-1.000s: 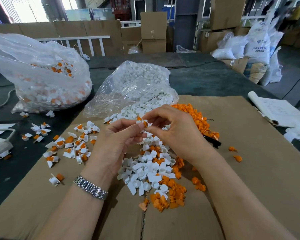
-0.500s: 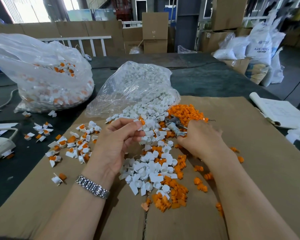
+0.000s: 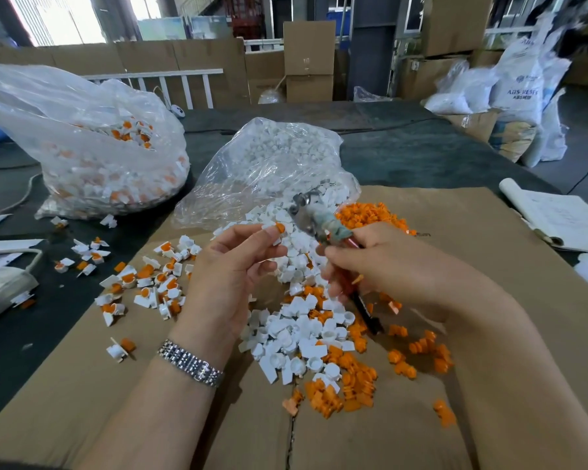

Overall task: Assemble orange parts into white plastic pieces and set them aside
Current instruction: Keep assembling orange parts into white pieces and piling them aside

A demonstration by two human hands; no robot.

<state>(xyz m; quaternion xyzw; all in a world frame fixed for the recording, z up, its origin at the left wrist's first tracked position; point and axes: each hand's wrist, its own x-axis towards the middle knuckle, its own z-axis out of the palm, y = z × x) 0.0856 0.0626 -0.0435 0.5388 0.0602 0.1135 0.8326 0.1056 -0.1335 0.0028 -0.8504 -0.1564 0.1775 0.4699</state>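
Holding a white plastic piece with an orange part (image 3: 279,227) seated in its top, the left hand (image 3: 231,266) is pinching the pair between thumb and fingertips at the centre of the frame. The right hand (image 3: 384,266), just right of centre, is closing its grip round the handles of a pair of pliers (image 3: 314,222), whose metal head is pointing up and left toward the held piece without yet touching it. Below both hands, loose white pieces (image 3: 296,337) and orange parts (image 3: 350,378) are lying mixed on the cardboard sheet (image 3: 489,385) covering the desk. Finished pieces (image 3: 143,283) are lying scattered at centre left, and more are filling the clear bag (image 3: 82,147) at upper left. A second bag (image 3: 269,164) of white pieces is spilling open at upper centre.

The step in hand appears to be pressing the orange part home with the tool. Doing it well probably calls for keeping the piece steady, squaring the pliers' head over the insert, and squeezing evenly so the insert seats straight, fingertips kept clear of the metal.
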